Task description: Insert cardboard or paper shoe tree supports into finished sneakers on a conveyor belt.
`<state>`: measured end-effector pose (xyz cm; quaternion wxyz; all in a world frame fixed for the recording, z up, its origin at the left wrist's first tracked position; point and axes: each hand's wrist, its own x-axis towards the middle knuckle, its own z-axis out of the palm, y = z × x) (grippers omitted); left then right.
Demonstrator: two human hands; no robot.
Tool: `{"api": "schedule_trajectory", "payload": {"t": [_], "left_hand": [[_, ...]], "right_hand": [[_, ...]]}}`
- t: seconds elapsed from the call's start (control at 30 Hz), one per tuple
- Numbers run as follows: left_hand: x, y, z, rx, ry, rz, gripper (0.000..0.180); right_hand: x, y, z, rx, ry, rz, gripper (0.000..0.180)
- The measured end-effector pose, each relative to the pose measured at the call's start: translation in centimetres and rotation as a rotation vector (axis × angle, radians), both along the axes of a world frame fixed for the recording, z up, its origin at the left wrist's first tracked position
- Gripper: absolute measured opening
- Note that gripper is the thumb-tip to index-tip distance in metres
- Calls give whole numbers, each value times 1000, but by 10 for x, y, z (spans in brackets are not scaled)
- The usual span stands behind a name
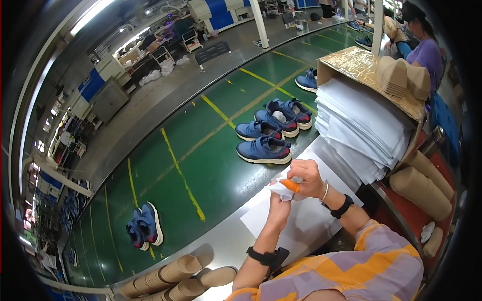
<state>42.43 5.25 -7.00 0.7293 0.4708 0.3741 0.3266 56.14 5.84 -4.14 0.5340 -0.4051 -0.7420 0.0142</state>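
Crumpled white paper (277, 186) is bunched between my two hands, over the near edge of the green belt. My left hand (279, 204) is closed on it from below. From above and to the right, my right hand (307, 176) grips the same wad, an orange cover on one of its fingers. Flat white sheets (266, 216) lie on the metal worktop beneath my hands. Just beyond, a blue sports shoe (264, 150) with a white sole stands on the belt. Several matching shoes (258, 130) are grouped behind it, one with white paper stuffed inside.
A cardboard box (351, 62) at the right holds a thick stack of white paper (359, 120). Brown moulded inserts (393, 75) sit on top; more inserts (175, 271) lie at the lower left. Another shoe pair (145, 226) stands on the belt (186, 150). A person in purple (427, 55) is at the far right.
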Motion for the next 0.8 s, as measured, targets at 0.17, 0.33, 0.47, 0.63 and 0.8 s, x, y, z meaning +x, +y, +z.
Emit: {"api": "schedule_trajectory", "payload": {"t": [0.17,0.33,0.47,0.63,0.8], "left_hand": [[5,8,2,-257,-386,-39,41],[16,45,-11,0,-200,54,37],[23,80,0,-73,-352,103,28],[48,136,-17,488,288,419,29],[85,178,-50,1045,741,429,33]], "right_hand": [[8,27,2,-282,20,-56,38],[29,42,3,-400,84,43,61],[46,35,6,-421,-148,-156,64],[105,58,-4,-487,-319,-235,44],[126,123,12,-799,-670,-150,43]]}}
